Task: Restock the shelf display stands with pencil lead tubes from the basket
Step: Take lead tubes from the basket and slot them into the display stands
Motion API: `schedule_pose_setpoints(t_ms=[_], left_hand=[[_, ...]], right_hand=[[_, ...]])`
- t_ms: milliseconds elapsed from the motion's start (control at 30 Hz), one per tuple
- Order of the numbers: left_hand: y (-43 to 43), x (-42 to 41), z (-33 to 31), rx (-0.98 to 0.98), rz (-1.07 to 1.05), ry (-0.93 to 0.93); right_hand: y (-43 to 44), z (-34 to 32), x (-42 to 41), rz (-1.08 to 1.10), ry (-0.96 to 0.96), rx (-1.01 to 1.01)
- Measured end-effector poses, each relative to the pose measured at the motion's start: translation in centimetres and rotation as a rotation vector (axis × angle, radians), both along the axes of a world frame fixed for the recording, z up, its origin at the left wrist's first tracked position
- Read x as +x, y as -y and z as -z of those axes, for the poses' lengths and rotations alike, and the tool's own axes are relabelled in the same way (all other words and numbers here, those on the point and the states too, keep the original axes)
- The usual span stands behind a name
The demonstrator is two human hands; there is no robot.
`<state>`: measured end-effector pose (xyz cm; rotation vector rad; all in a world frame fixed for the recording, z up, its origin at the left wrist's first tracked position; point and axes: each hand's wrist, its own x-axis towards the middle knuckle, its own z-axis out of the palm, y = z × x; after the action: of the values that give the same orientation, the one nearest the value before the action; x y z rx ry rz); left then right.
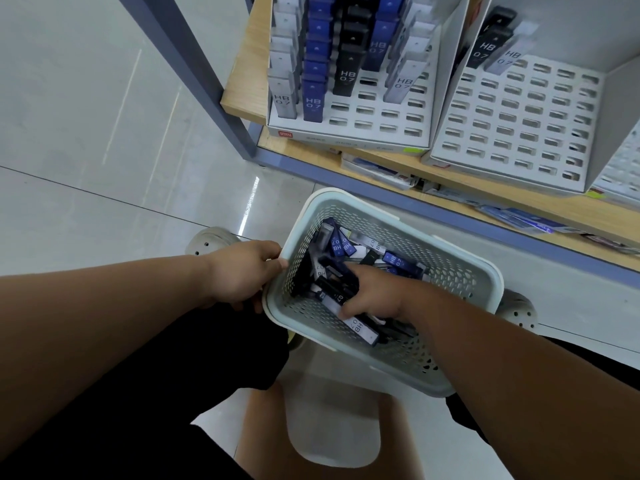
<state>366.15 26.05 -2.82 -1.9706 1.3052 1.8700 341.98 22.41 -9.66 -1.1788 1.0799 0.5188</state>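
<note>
A pale perforated basket (460, 268) rests on my lap, holding several blue, black and white pencil lead tubes (398, 261) marked HB 0.7. My left hand (242, 271) grips the basket's left rim. My right hand (374, 299) is down inside the basket, fingers curled round a few dark tubes (337, 277). On the wooden shelf above stand two white slotted display stands: the left stand (349, 133) is partly filled with rows of tubes, the right stand (519, 126) holds only two or three at its back.
A grey shelf post (194, 64) runs down at the left. A lower shelf (450, 199) carries flat packaged stationery. Pale tiled floor lies at the left. My knees, black shorts and pale shoes are below the basket.
</note>
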Motion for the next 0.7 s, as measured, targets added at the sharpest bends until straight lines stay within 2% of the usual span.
schedule_pose_setpoints(t_ms=[133, 333, 433, 467, 533, 633, 700], left_hand=[[0.4, 0.1, 0.1, -0.019, 0.023, 0.039], [2.0, 0.0, -1.1, -0.180, 0.254, 0.243], [2.2, -0.5, -2.2, -0.480, 0.346, 0.486], [2.1, -1.0, -2.7, -0.587, 0.330, 0.501], [1.7, -2.7, -3.9, -0.616, 0.143, 0.362], [0.7, -5.9, -5.3, -0.400, -0.231, 0.094], [0.4, -7.2, -6.3, -0.347, -0.336, -0.024]], right_hand=[[0.3, -0.8, -1.2, 0.216, 0.057, 0.068], [0.0, -3.7, -1.7, 0.511, 0.193, 0.162], [-0.2, -5.2, -1.0, 0.665, 0.218, 0.151], [-0.3, -5.8, -0.7, 0.726, 0.234, 0.136], [-0.7, -6.8, 0.1, 0.846, 0.285, 0.096], [-1.1, -8.2, 1.2, 1.041, 0.360, 0.044], [-1.0, -9.3, 1.6, 1.171, 0.373, 0.029]])
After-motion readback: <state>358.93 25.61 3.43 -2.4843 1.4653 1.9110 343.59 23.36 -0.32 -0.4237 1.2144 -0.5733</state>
